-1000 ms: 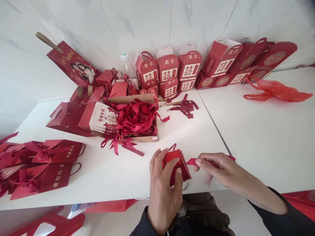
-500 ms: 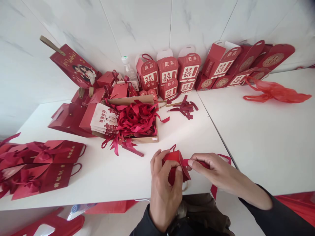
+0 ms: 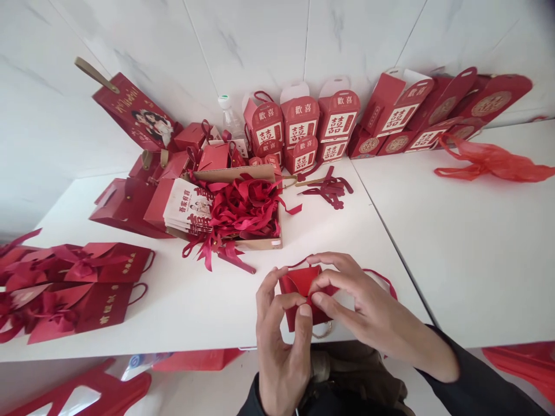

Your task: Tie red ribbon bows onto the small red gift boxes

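Note:
A small red gift box [image 3: 303, 279] stands on the white table near its front edge, between my two hands. My left hand [image 3: 281, 344] grips its left side, with thumb and index finger meeting at the top flaps. From the right, my right hand [image 3: 364, 303] pinches a red ribbon at the centre of the box's top; the pinched part is mostly hidden by fingertips. A loose length of ribbon [image 3: 385, 280] curves out behind the right hand. Below the box a pale beaded loop [image 3: 323, 331] shows in part.
Beyond the hands, a cardboard box [image 3: 274, 243] holds tangled red ribbons and printed cards. Ribbon-tied red boxes [image 3: 104, 306] sit at the left. Several double-happiness boxes [image 3: 303, 130] line the wall. A red plastic bag [image 3: 489, 162] lies at the right.
My right hand has moved left, from beside the box to the top of it, bringing the ribbon there. My left fingertips have shifted to the centre of the flaps.

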Demonstrator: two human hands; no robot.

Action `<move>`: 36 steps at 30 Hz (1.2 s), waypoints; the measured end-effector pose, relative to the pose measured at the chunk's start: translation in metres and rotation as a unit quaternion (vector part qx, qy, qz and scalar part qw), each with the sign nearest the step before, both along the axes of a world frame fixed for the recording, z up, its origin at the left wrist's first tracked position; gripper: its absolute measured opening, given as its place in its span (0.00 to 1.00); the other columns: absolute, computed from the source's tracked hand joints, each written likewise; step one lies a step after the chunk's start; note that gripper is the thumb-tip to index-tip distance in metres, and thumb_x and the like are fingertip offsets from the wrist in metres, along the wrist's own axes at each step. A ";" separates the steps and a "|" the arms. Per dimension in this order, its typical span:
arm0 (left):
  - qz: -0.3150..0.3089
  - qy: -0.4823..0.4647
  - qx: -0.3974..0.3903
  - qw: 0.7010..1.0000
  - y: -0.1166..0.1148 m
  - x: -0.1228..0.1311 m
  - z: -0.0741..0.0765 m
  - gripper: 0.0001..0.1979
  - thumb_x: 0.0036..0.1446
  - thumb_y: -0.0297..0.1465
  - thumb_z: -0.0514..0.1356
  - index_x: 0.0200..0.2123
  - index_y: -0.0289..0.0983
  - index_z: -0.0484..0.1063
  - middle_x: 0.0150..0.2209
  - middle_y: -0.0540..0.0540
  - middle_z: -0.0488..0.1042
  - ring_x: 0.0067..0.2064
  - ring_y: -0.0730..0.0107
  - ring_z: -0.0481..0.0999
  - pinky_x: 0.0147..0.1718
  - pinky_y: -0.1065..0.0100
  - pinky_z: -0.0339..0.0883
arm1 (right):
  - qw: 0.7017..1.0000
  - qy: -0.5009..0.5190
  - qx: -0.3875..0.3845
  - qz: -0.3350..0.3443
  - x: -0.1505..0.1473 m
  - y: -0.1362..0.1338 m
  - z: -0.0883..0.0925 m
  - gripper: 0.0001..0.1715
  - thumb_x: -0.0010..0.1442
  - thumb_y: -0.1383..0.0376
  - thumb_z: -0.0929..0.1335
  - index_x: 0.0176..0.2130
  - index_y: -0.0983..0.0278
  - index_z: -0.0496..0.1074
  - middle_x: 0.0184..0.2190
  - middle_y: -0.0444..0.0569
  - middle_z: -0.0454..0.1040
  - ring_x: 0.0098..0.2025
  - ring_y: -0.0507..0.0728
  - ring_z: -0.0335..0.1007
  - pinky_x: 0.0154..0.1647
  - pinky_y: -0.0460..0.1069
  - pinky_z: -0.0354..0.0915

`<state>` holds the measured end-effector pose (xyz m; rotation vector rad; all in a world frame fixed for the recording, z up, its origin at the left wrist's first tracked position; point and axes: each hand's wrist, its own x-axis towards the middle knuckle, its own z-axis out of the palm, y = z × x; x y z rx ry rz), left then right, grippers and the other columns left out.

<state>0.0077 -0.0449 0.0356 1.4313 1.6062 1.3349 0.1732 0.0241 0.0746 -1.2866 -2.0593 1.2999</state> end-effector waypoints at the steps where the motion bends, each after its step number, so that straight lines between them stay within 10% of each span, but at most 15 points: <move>1: 0.008 0.017 0.002 1.000 -0.002 0.000 -0.001 0.06 0.68 0.30 0.58 0.46 0.46 0.72 0.61 0.45 0.67 0.65 0.61 0.67 0.57 0.61 0.67 | 1.000 -0.002 -0.003 -0.005 -0.001 0.000 0.000 0.14 0.73 0.52 0.64 0.42 0.53 0.76 0.63 0.47 0.65 0.69 0.61 0.58 0.55 0.52 0.73; 9: 0.059 0.001 -0.077 0.995 -0.016 -0.005 -0.018 0.17 0.67 0.35 0.60 0.57 0.46 0.63 0.46 0.46 0.70 0.45 0.66 0.72 0.46 0.64 0.71 | 0.996 -0.051 0.069 -0.013 -0.007 -0.002 -0.010 0.11 0.73 0.60 0.63 0.39 0.56 0.73 0.60 0.50 0.68 0.66 0.61 0.61 0.63 0.59 0.68; 24: 0.044 -0.074 -0.101 0.991 -0.022 -0.008 -0.014 0.14 0.70 0.39 0.56 0.56 0.45 0.67 0.48 0.45 0.73 0.48 0.65 0.74 0.48 0.66 0.71 | 0.994 -0.021 0.096 0.036 -0.028 -0.002 -0.013 0.10 0.72 0.67 0.63 0.36 0.59 0.69 0.59 0.52 0.67 0.67 0.61 0.57 0.64 0.60 0.65; 36: 0.055 -0.120 -0.105 0.986 0.000 -0.014 -0.011 0.13 0.67 0.43 0.60 0.38 0.39 0.74 0.36 0.47 0.75 0.38 0.69 0.74 0.39 0.70 0.70 | 0.993 -0.023 0.105 0.047 -0.025 -0.003 -0.014 0.10 0.73 0.64 0.63 0.42 0.58 0.73 0.59 0.52 0.68 0.67 0.61 0.59 0.65 0.59 0.65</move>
